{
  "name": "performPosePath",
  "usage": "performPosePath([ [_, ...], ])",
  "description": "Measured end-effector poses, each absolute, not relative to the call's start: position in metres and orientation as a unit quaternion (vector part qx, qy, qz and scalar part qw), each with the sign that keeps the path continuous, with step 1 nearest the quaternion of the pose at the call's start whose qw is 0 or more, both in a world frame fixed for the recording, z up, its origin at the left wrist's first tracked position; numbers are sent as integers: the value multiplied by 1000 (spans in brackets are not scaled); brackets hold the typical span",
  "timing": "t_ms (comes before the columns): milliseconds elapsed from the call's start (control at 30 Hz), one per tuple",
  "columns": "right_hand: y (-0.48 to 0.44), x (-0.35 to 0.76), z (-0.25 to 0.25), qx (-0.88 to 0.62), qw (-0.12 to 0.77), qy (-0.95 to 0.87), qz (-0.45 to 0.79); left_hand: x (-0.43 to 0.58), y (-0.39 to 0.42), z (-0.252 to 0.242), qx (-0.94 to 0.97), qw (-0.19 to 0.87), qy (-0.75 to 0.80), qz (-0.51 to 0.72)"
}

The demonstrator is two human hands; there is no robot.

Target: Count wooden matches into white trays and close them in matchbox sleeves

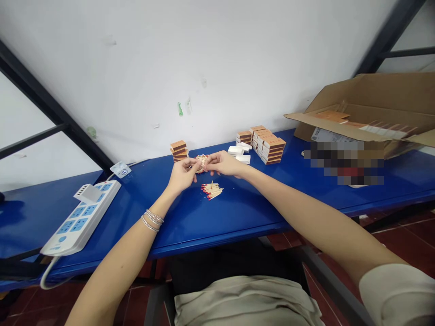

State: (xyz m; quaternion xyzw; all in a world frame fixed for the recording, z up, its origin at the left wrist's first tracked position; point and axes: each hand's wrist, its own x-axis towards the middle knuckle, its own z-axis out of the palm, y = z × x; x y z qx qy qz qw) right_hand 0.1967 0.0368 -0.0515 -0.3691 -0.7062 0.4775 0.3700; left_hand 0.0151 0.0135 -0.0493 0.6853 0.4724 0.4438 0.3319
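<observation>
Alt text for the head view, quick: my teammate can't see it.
The person's left hand and right hand are close together over loose matches on a blue table, with another match pile nearer the body. Farther back are stacked matchboxes and small white boxes; an open cardboard box is at the right, a power strip at the left.

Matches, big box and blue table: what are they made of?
The matches look like wood: thin, pale, unpainted sticks with red coated tips. The big box looks like dull, plain cardboard: it's brown, with thin folded flaps. The table has a smooth, shiny blue top that reflects light; it may be painted metal or coated board, I can't tell which.
</observation>
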Motion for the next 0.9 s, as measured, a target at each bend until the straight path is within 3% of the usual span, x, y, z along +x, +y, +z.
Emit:
performPosePath([
  [133,39,201,-47,-414,376,-700,445,14,13,-47,668,335,495,443],
  [300,45,207,-48,-465,367,-770,236,15,10,-47,693,374,505,353],
  [367,45,208,-49,-470,350,-787,193,16,10,-51,730,344,496,320],
  [500,43,207,-48,-472,328,-799,180,17,13,-59,810,243,470,254],
  [900,41,207,-46,-487,328,-793,165,23,-1,-51,855,133,466,183],
])
